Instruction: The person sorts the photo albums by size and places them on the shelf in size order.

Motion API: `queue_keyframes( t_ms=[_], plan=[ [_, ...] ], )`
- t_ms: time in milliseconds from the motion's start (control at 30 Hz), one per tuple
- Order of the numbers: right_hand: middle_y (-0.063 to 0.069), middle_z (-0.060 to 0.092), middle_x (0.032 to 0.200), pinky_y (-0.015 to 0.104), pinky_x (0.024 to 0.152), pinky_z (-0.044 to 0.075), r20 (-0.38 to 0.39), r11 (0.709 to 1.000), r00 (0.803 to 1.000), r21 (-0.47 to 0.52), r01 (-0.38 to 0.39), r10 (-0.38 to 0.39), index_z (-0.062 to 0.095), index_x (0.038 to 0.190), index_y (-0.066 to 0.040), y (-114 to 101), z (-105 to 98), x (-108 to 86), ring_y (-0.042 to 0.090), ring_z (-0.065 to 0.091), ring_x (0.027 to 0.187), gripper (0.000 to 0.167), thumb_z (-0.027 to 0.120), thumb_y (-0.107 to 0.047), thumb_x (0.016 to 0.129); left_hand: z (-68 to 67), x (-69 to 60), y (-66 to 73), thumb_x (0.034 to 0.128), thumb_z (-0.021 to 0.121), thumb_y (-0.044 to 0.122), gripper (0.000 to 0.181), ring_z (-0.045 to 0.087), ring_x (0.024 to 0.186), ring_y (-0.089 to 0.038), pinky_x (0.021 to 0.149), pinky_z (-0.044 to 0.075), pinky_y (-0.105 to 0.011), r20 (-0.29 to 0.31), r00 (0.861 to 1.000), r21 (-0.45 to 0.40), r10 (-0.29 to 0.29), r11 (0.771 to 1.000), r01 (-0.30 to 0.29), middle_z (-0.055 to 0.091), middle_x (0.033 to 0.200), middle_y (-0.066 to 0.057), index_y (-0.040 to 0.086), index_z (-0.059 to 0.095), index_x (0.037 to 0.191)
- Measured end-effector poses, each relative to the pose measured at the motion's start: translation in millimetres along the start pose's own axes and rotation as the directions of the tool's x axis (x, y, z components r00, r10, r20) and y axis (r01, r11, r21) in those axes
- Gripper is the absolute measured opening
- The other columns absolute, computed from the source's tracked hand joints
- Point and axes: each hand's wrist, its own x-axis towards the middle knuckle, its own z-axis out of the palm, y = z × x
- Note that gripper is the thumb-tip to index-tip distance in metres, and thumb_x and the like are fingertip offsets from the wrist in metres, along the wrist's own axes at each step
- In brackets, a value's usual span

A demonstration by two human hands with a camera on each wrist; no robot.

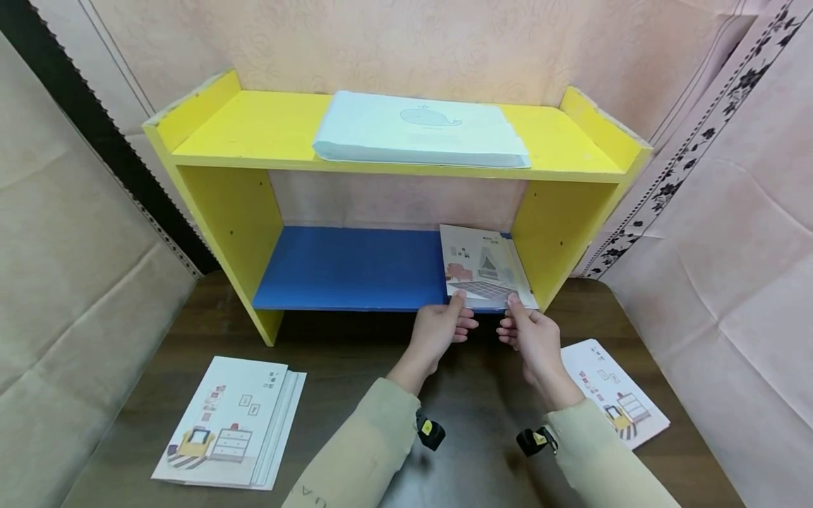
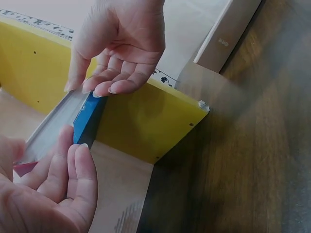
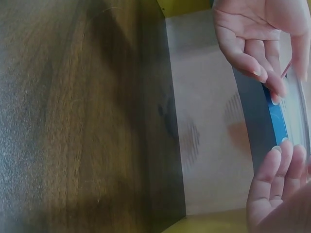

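A stack of thin booklets (image 1: pixel 485 268) with a drawn cover lies flat on the blue lower shelf (image 1: pixel 362 268), close to its right wall. My left hand (image 1: pixel 438 330) pinches the near left corner of the stack, thumb on top. At the near right corner my right hand (image 1: pixel 532 342) does the same. In the left wrist view, the right hand (image 2: pixel 121 48) has its thumb on the booklets (image 2: pixel 58 121) and its fingers curled near the blue shelf edge (image 2: pixel 87 116). The right wrist view shows the page edges (image 3: pixel 294 111) between both hands.
The yellow shelf unit (image 1: pixel 235 226) stands at the back of the brown table (image 1: pixel 470 458). On its top lies a pale blue packet (image 1: pixel 419 134) with a whale drawing. Another booklet stack (image 1: pixel 222 423) lies at the left front, and more booklets (image 1: pixel 612 391) lie beside my right forearm.
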Motion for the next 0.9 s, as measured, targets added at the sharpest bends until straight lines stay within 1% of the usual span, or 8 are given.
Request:
queue_keyframes(
  t_ms=[233,333,400,533,600,800,833,900],
  plan=[
    [0.008,0.065,0.085,0.029,0.072,0.057,0.120,1.000,0.993,-0.024,0.006,-0.003,0.057,0.106,0.000,3.9,-11.6,-3.4,0.016,0.066,0.074,0.052,0.061,-0.050,0.091,3.3,-10.5,-9.0,0.0927,0.049,0.062,0.058,0.067,0.083,-0.017,0.075,0.057,-0.032,-0.002,1.000,0.026,0.031,0.999,-0.031,0.070,0.096,-0.003,0.010,0.069,0.108],
    [0.013,0.067,0.093,0.033,0.076,0.057,0.156,0.989,0.987,-0.131,0.066,-0.045,0.057,0.108,0.002,5.4,-25.1,-8.0,0.022,0.067,0.080,0.055,0.060,-0.051,0.091,5.0,-17.3,-14.9,0.0920,0.050,0.062,0.055,0.066,0.088,-0.015,0.079,0.056,-0.034,0.008,0.999,0.052,0.045,0.998,-0.045,0.068,0.100,0.001,0.014,0.066,0.114],
    [0.015,0.067,0.095,0.034,0.076,0.057,0.177,0.965,0.979,-0.225,0.138,-0.098,0.058,0.109,0.003,6.0,-36.6,-11.4,0.023,0.068,0.082,0.056,0.060,-0.050,0.092,5.9,-22.7,-18.6,0.0909,0.052,0.063,0.053,0.064,0.090,-0.014,0.081,0.055,-0.036,0.021,0.999,0.069,0.042,0.997,-0.044,0.066,0.104,0.003,0.018,0.065,0.115],
    [0.014,0.068,0.096,0.029,0.072,0.057,0.205,0.888,0.959,-0.378,0.261,-0.195,0.059,0.109,0.003,7.4,-63.5,-16.6,0.020,0.069,0.083,0.051,0.060,-0.046,0.093,8.7,-32.3,-27.4,0.0892,0.055,0.063,0.051,0.062,0.091,-0.014,0.082,0.054,-0.037,0.037,0.999,0.096,0.028,0.995,-0.032,0.062,0.109,0.002,0.021,0.063,0.118],
    [0.012,0.068,0.095,0.026,0.069,0.056,0.200,0.837,0.954,-0.463,0.293,-0.223,0.061,0.108,-0.001,7.8,-77.2,-18.0,0.017,0.068,0.081,0.048,0.060,-0.047,0.093,11.4,-36.3,-32.0,0.0886,0.057,0.062,0.053,0.062,0.088,-0.015,0.081,0.054,-0.038,0.033,0.999,0.103,0.018,0.994,-0.021,0.061,0.110,0.001,0.020,0.061,0.121],
    [0.009,0.065,0.103,0.020,0.074,0.047,0.213,0.613,0.932,-0.706,0.354,-0.294,0.062,0.112,-0.008,11.9,-112.3,-18.1,0.021,0.059,0.094,0.046,0.058,-0.050,0.093,23.1,-47.5,-45.7,0.0863,0.061,0.061,0.061,0.062,0.092,-0.016,0.080,0.053,-0.038,0.019,1.000,0.144,-0.016,0.989,0.013,0.058,0.119,-0.001,0.018,0.055,0.129],
    [0.010,0.065,0.106,0.019,0.075,0.046,0.223,0.585,0.927,-0.724,0.365,-0.302,0.061,0.114,-0.007,13.4,-117.1,-17.4,0.022,0.059,0.097,0.047,0.058,-0.049,0.094,25.4,-49.5,-47.9,0.0866,0.062,0.060,0.060,0.062,0.095,-0.015,0.081,0.053,-0.039,0.018,1.000,0.149,-0.019,0.989,0.017,0.058,0.121,-0.002,0.018,0.054,0.130],
    [0.013,0.064,0.109,0.021,0.075,0.046,0.230,0.561,0.925,-0.741,0.368,-0.302,0.059,0.117,-0.004,16.3,-126.2,-15.5,0.025,0.058,0.099,0.049,0.058,-0.047,0.095,30.2,-53.5,-51.7,0.0872,0.063,0.057,0.059,0.060,0.102,-0.015,0.084,0.052,-0.040,0.016,1.000,0.158,-0.023,0.987,0.020,0.057,0.123,-0.003,0.019,0.053,0.131]
  ],
)
